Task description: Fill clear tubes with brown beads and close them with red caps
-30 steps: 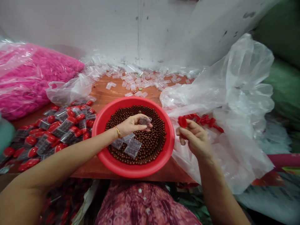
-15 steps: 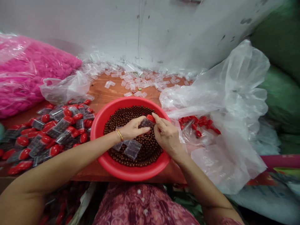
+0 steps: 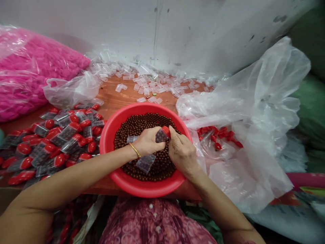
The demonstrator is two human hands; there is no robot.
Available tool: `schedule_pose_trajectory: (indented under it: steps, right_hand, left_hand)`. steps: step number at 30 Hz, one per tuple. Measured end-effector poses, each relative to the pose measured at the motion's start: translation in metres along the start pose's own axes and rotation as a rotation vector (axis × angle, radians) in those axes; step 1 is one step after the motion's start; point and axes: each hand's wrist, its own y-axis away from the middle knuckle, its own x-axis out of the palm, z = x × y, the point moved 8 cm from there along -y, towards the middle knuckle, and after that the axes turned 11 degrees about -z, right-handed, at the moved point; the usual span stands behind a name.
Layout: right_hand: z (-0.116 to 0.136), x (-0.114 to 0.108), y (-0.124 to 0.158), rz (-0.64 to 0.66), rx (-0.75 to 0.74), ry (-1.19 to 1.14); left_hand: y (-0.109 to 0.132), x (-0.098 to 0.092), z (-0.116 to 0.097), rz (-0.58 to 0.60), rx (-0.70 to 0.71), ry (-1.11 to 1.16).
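Note:
My left hand (image 3: 147, 141) grips a small clear plastic container (image 3: 160, 137) filled with dark beads, thumb on the near side. The container's red cap (image 3: 166, 130) points right, and my right hand (image 3: 184, 150) is closed on it with thumb and forefinger. Both hands are above a red basin (image 3: 106, 139) of round brown beads (image 3: 137, 123). Clear flat containers (image 3: 146, 163) lie on the beads beneath my left wrist, which wears a gold bangle (image 3: 134, 149).
Capped containers (image 3: 68, 132) are heaped left of the basin. Loose red caps (image 3: 220, 134) lie at the right beside a large crumpled plastic bag (image 3: 243, 98). Clear plastic pieces (image 3: 152, 84) are scattered toward the wall. A bag of pink pieces (image 3: 33, 71) stands back left.
Both hands have shifted slightly right with the container, and more of its bead-filled body shows. The right fingers remain at the red cap. The whole view has also shifted slightly.

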Motion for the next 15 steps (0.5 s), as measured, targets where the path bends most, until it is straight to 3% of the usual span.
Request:
schedule_pose_trajectory:
  steps: [8, 15]
  right_hand:
    - [-0.003, 0.016, 0.014, 0.163, 0.035, -0.069]
    - [0.002, 0.012, 0.010, 0.128, 0.058, -0.103]
  left_hand:
    - [0.001, 0.002, 0.012, 0.022, -0.142, 0.001]
    - [0.001, -0.004, 0.010, -0.052, -0.109, -0.103]
